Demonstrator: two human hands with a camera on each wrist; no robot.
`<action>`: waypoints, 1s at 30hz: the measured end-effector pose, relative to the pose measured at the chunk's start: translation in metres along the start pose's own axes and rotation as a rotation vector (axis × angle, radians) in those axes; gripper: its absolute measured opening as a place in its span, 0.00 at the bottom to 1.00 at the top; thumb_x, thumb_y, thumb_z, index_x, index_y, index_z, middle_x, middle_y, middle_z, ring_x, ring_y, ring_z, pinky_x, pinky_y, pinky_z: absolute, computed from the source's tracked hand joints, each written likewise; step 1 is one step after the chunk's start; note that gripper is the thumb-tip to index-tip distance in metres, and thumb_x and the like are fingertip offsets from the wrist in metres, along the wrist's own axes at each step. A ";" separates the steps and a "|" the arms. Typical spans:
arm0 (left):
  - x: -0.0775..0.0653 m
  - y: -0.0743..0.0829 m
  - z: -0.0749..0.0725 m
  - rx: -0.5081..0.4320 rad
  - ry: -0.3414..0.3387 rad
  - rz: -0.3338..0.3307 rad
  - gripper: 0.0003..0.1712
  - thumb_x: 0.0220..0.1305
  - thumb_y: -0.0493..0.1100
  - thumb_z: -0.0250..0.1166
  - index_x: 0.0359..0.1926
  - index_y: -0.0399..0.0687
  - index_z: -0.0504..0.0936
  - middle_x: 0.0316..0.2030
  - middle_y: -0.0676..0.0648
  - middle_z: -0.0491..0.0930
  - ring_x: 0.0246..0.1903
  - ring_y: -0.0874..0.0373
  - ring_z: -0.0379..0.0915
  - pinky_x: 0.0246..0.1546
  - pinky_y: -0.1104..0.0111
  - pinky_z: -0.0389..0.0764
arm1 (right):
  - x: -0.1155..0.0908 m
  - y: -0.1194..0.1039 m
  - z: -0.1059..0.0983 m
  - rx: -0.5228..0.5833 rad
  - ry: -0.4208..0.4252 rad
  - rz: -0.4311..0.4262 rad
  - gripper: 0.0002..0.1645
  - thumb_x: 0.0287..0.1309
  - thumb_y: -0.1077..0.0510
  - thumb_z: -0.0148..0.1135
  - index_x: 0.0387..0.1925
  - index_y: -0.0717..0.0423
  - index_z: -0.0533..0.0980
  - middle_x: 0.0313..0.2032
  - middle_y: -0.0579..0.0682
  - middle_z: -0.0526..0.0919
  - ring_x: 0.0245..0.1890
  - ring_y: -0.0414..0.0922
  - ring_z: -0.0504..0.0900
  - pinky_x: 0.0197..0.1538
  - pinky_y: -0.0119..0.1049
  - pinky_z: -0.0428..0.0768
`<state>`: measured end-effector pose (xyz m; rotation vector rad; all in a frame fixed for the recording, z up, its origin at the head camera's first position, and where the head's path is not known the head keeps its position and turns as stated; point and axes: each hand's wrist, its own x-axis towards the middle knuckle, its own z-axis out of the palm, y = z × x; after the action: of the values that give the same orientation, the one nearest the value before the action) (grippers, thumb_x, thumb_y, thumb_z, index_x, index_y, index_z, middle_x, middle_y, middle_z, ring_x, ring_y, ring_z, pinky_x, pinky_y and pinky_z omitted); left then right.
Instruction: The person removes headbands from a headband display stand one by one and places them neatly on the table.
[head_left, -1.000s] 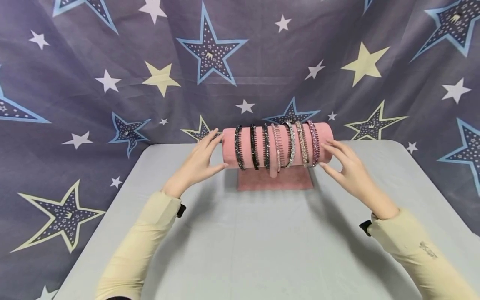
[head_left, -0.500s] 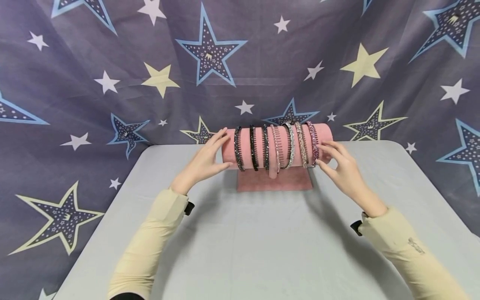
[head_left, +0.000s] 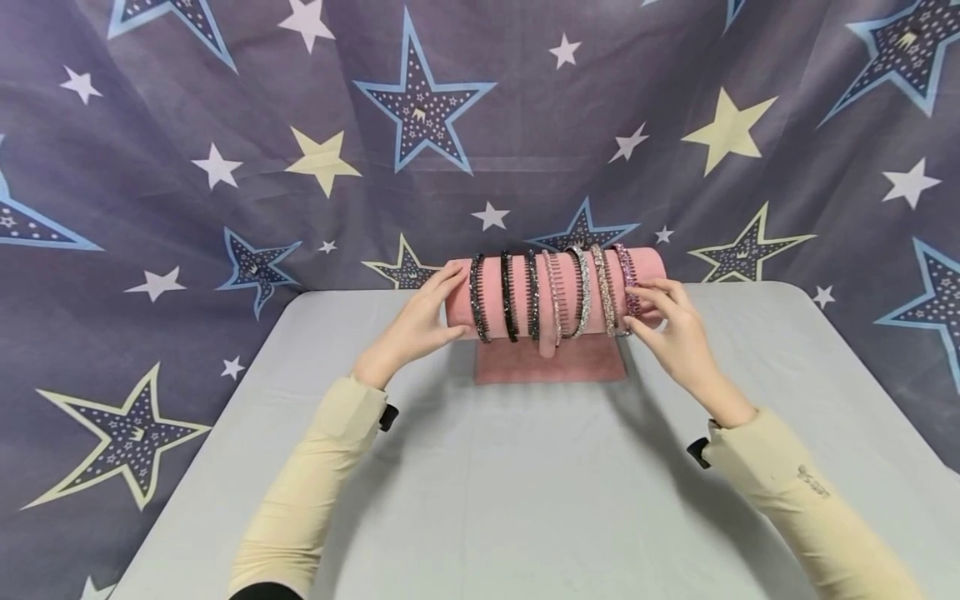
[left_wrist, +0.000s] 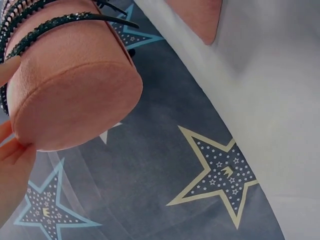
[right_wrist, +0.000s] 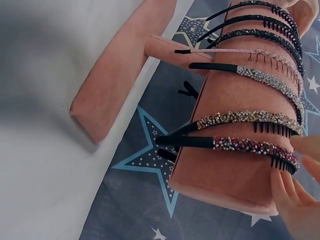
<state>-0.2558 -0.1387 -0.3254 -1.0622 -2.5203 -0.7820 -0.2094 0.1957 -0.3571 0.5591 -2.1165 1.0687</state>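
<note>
A pink velvet headband stand (head_left: 495, 296) carries several glittery headbands side by side. My left hand (head_left: 415, 327) holds the roll's left end, with fingers at the top and thumb at the lower front. A black headband (head_left: 477, 298) sits just beside its fingertips. The left wrist view shows the roll's flat end (left_wrist: 80, 107) against that hand. At the other end my right hand (head_left: 678, 342) has thumb and fingers at the purple-pink headband (right_wrist: 245, 146), pinching near its comb teeth. A gold-toned headband (right_wrist: 245, 119) lies beside it.
The stand's flat pink base (head_left: 525, 365) rests on a pale cloth-covered table (head_left: 525, 483), near its back edge. A dark curtain with star prints (head_left: 525, 108) hangs behind. Between the hands are a silver headband (head_left: 582, 292) and a thin pink one (head_left: 553, 287).
My right hand has moved left from the roll's end onto the purple-pink headband. My left hand has shifted slightly right, closer over the roll's left end. The stand stays in place.
</note>
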 end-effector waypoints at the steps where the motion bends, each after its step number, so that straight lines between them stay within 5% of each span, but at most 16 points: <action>1: 0.000 0.000 0.000 0.004 0.003 0.006 0.43 0.41 0.34 0.69 0.59 0.28 0.61 0.61 0.35 0.57 0.63 0.44 0.48 0.65 0.62 0.49 | 0.000 0.000 0.001 -0.002 0.003 0.007 0.24 0.35 0.77 0.65 0.42 0.69 0.76 0.45 0.63 0.71 0.30 0.46 0.75 0.36 0.18 0.75; 9: 0.000 -0.002 0.002 0.036 0.025 0.028 0.41 0.39 0.31 0.69 0.57 0.27 0.62 0.60 0.34 0.58 0.62 0.44 0.51 0.65 0.63 0.51 | 0.000 0.002 0.006 -0.004 0.049 0.014 0.23 0.32 0.82 0.61 0.39 0.73 0.76 0.44 0.68 0.71 0.28 0.51 0.75 0.32 0.20 0.76; 30: 0.000 -0.002 0.002 0.032 0.049 0.035 0.41 0.39 0.31 0.69 0.57 0.27 0.63 0.60 0.34 0.59 0.61 0.44 0.52 0.65 0.63 0.51 | 0.000 0.009 -0.009 -0.001 0.112 0.113 0.23 0.38 0.79 0.54 0.42 0.68 0.75 0.44 0.59 0.72 0.34 0.34 0.70 0.36 0.16 0.75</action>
<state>-0.2571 -0.1384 -0.3282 -1.0604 -2.4587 -0.7466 -0.2117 0.2080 -0.3575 0.3744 -2.0704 1.1343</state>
